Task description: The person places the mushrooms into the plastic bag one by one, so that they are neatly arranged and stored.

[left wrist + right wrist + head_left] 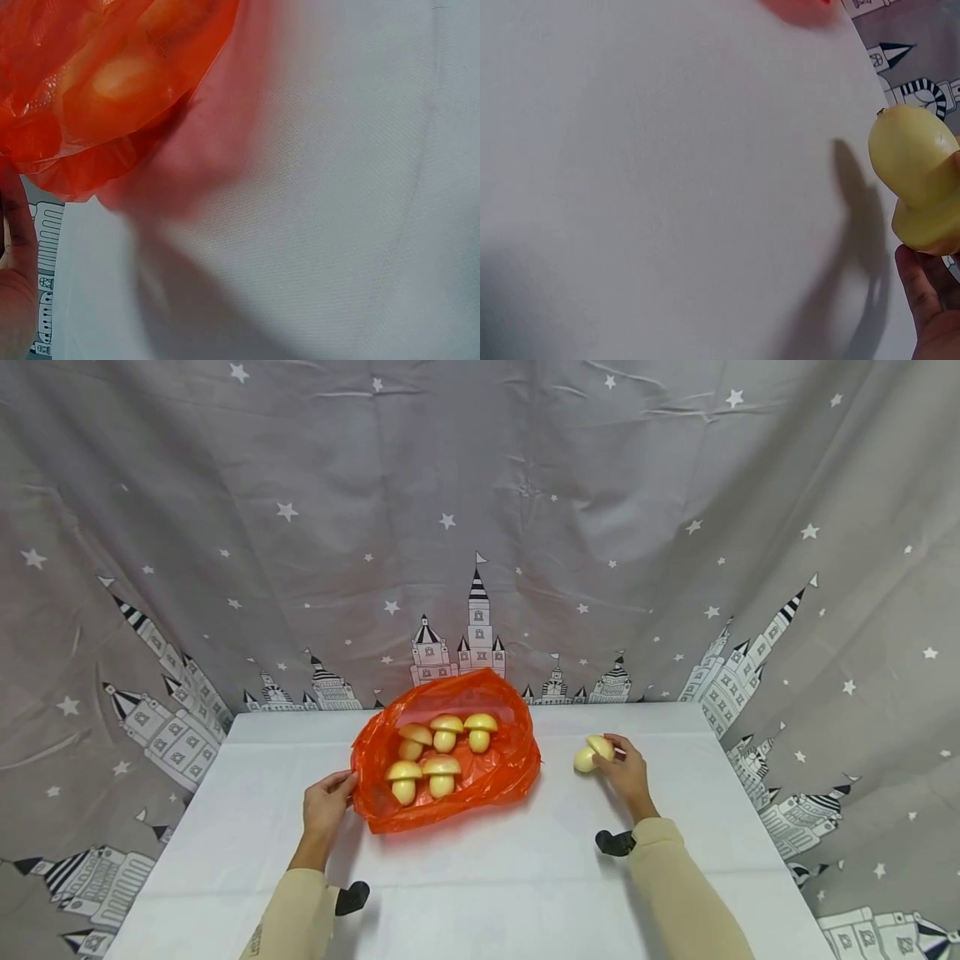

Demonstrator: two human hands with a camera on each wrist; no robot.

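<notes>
An orange-red plastic bag (pixel 517 772) lies spread on the white-covered table with its mouth wide. Several yellow toy mushrooms (pixel 442 766) rest inside, grouped towards its left and back. At the bag's left edge, my left hand (pixel 325 810) pinches the rim between fingers and thumb. To the right of the bag and apart from it, my right hand (pixel 632 778) holds one more yellow mushroom (pixel 585 760) by its cap. In the right wrist view this mushroom (pixel 909 150) is held above the cloth, its rounded stem pointing away from the fingers.
White cloth covers the table (pixel 480 893), marked by crease lines. Behind and at both sides hangs a grey curtain (pixel 525 485) printed with stars and castles. A black wrist-camera mount (pixel 615 843) juts inward from the right wrist, another (pixel 351 898) from the left.
</notes>
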